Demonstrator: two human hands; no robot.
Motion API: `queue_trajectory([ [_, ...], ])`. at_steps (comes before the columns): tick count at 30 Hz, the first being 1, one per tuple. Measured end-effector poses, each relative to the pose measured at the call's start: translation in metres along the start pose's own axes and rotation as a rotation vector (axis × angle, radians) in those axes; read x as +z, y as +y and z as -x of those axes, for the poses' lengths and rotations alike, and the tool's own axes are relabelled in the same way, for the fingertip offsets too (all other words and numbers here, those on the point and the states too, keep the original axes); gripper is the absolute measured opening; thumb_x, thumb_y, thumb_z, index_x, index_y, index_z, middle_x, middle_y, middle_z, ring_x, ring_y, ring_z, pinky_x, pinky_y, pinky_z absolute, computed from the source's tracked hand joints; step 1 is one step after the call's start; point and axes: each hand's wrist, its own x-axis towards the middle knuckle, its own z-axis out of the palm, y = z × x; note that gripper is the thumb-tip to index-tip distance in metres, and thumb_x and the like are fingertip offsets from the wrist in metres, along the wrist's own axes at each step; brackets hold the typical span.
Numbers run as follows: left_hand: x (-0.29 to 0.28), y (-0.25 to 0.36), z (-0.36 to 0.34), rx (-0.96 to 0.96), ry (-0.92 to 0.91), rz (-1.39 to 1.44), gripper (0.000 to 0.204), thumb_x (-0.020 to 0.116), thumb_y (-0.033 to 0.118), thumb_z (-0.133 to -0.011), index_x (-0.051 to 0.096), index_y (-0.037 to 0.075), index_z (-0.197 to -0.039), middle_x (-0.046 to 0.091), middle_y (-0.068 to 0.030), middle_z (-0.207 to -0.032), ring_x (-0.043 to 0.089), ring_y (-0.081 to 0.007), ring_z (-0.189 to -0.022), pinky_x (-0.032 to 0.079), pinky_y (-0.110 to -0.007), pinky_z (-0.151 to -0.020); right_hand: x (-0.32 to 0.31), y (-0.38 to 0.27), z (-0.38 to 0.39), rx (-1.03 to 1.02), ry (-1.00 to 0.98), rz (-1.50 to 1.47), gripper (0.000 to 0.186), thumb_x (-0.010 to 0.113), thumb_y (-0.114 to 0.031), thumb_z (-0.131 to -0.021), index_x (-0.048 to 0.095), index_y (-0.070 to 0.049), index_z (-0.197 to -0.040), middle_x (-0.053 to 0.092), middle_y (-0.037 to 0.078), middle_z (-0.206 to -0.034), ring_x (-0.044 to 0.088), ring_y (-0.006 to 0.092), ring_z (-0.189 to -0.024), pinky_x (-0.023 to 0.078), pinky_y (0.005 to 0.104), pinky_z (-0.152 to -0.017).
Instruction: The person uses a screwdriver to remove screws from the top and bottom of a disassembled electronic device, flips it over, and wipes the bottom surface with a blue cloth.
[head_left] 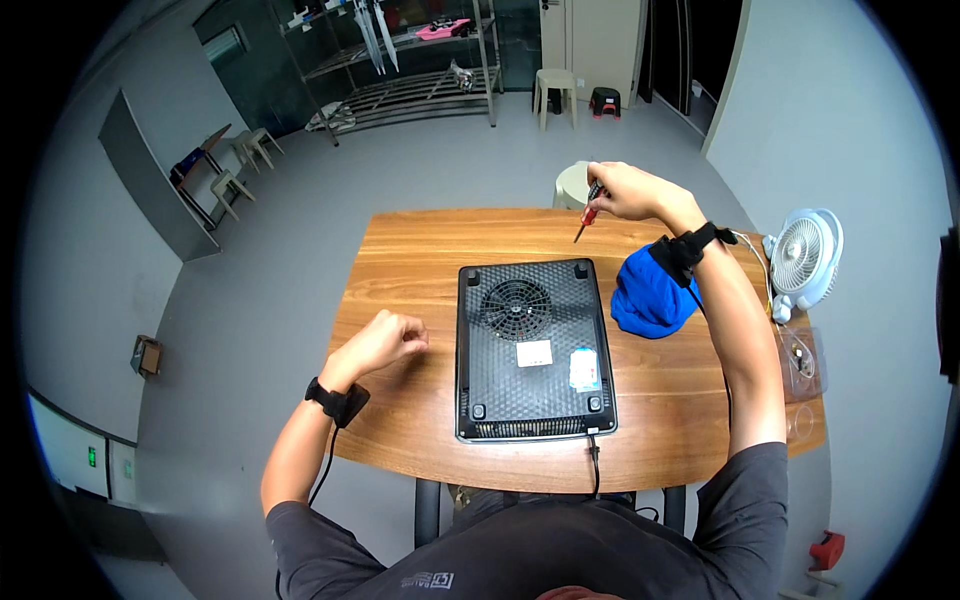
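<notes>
An induction cooker point(480, 355) lies upside down on the wooden table, its black underside up. A round fan grille point(516, 309), two labels and corner feet show on it. My right hand point(628, 190) grips a screwdriver point(590, 212) with a red and black handle. The screwdriver's shaft points down over the far part of the table, apart from the cooker. To the left of the cooker, my left hand point(385, 341) is held with its fingers curled in. Whether anything is inside those fingers is hidden.
A blue cloth bundle point(650, 295) sits right of the cooker. A white fan point(803, 252) and a clear plastic box point(803, 362) with small parts stand at the table's right edge. The cooker's black cord point(596, 465) hangs over the near edge. A stool point(571, 187) stands beyond the table.
</notes>
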Motion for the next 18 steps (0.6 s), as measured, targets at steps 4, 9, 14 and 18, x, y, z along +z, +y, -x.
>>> queue_trajectory([
  [4, -0.013, 0.002, -0.029, -0.096, 0.137, 0.25, 0.009, 0.071, 0.005, -0.097, 0.074, -0.002, -0.099, 0.078, -0.0102, -0.088, 0.076, -0.0164, -0.081, 0.061, -0.031, -0.077, -0.014, -0.022, 0.002, -0.128, 0.129, -0.138, 0.032, 0.072, -0.017, -0.096, 0.057, 0.002, -0.117, 0.067, 0.022, -0.11, 0.068, 0.0387, -0.101, 0.056, 0.0456, -0.087],
  [9, -0.003, -0.009, -0.069, -0.075, 0.367, 0.742, 0.012, 0.068, 0.004, -0.101, 0.071, -0.006, -0.107, 0.077, -0.0121, -0.097, 0.076, -0.0168, -0.088, 0.063, -0.029, -0.08, -0.002, -0.055, 0.001, -0.281, 0.212, -0.326, 0.036, 0.074, -0.022, -0.096, 0.059, 0.001, -0.12, 0.068, 0.022, -0.109, 0.071, 0.0342, -0.095, 0.057, 0.0425, -0.08],
  [14, 0.012, -0.015, -0.09, -0.039, 0.405, 0.923, 0.015, 0.066, 0.004, -0.102, 0.07, -0.006, -0.112, 0.076, -0.017, -0.107, 0.076, -0.0206, -0.094, 0.064, -0.03, -0.083, 0.004, -0.079, 0.007, -0.25, 0.211, -0.478, 0.034, 0.075, -0.016, -0.097, 0.058, -0.001, -0.123, 0.062, 0.01, -0.1, 0.06, 0.017, -0.082, 0.051, 0.0333, -0.072],
  [18, 0.009, -0.015, -0.098, 0.01, 0.425, 0.99, 0.017, 0.065, 0.004, -0.103, 0.07, -0.006, -0.115, 0.076, -0.0173, -0.108, 0.076, -0.0217, -0.097, 0.065, -0.031, -0.085, 0.004, -0.084, 0.003, -0.254, 0.219, -0.522, 0.033, 0.074, -0.015, -0.098, 0.058, -0.002, -0.123, 0.06, 0.007, -0.095, 0.059, 0.0132, -0.08, 0.05, 0.0318, -0.069],
])
